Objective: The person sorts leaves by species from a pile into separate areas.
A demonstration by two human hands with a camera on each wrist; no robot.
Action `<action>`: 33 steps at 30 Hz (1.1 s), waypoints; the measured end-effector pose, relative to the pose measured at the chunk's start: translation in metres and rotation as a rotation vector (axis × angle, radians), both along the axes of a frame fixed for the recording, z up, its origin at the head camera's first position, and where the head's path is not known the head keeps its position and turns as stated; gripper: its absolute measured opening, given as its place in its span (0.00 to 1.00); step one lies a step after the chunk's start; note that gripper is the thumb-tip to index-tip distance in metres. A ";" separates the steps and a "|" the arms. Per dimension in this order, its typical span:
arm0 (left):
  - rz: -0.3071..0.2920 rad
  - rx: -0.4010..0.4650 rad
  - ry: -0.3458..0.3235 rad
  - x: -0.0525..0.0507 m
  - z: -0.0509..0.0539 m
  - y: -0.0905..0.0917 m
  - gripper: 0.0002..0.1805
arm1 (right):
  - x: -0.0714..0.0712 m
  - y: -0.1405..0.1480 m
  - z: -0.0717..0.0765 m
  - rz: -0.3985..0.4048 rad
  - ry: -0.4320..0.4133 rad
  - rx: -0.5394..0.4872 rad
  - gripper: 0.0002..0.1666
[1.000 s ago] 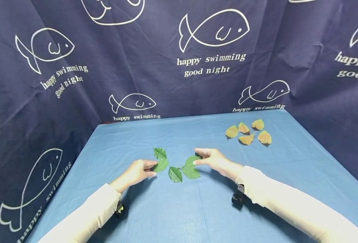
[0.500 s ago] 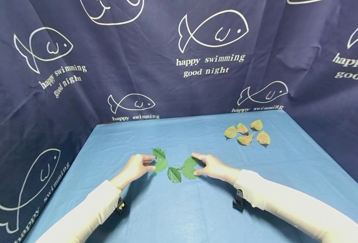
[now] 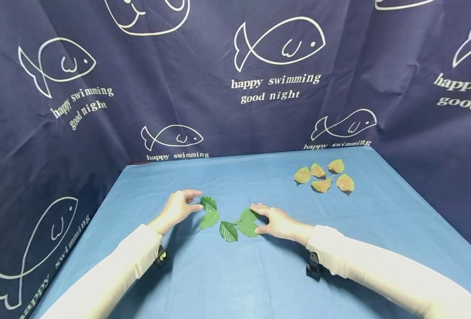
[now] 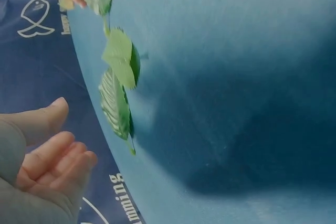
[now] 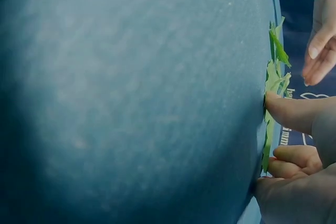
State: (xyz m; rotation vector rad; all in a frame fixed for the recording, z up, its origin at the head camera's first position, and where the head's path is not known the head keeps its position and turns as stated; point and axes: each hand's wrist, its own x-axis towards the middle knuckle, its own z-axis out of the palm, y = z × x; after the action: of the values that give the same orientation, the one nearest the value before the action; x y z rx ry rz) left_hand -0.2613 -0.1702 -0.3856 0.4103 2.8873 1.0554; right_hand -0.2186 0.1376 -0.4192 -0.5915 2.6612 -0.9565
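Note:
In the head view, several green leaves lie in a curved row on the blue cloth. My left hand (image 3: 177, 207) is beside the dark veined leaf (image 3: 209, 204) at the row's far left end, thumb and fingers apart. The left wrist view shows this hand holding nothing, away from the veined leaf (image 4: 114, 103). Below that leaf is a paler leaf (image 3: 209, 219), then another veined leaf (image 3: 229, 231). My right hand (image 3: 279, 223) rests its spread fingertips on the two pale right leaves, the lower leaf (image 3: 246, 228) and upper leaf (image 3: 249, 215), partly covering them.
Several yellow-orange leaves (image 3: 321, 185) form a group at the back right of the blue cloth (image 3: 219, 283). A dark blue curtain (image 3: 203, 88) with white fish drawings hangs behind and along both sides. A small black device (image 3: 313, 266) sits at the right wrist.
My left hand has moved away from me, from the pale left leaf to beside the veined one above it. The right hand has shifted toward me, its thumb moving onto the lower pale leaf.

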 end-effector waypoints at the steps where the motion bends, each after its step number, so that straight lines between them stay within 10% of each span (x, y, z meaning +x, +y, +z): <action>1: -0.009 0.006 0.003 -0.003 0.000 0.000 0.26 | 0.000 0.000 0.000 0.002 0.001 0.002 0.43; 10: -0.116 -0.025 0.102 -0.036 0.002 -0.001 0.21 | 0.000 -0.002 0.001 0.007 -0.018 -0.014 0.42; 15: -0.141 -0.064 0.027 -0.046 0.003 0.000 0.21 | -0.001 -0.003 0.001 -0.002 -0.032 -0.037 0.42; 33: -0.183 -0.169 -0.029 -0.060 -0.005 0.011 0.08 | 0.000 -0.002 0.003 -0.020 -0.059 -0.055 0.41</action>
State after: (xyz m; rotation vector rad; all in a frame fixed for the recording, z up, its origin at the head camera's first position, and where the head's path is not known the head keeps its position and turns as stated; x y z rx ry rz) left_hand -0.3211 -0.1592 -0.3911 0.6286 2.8186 0.7767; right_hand -0.2182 0.1355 -0.4165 -0.5401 2.6010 -1.0396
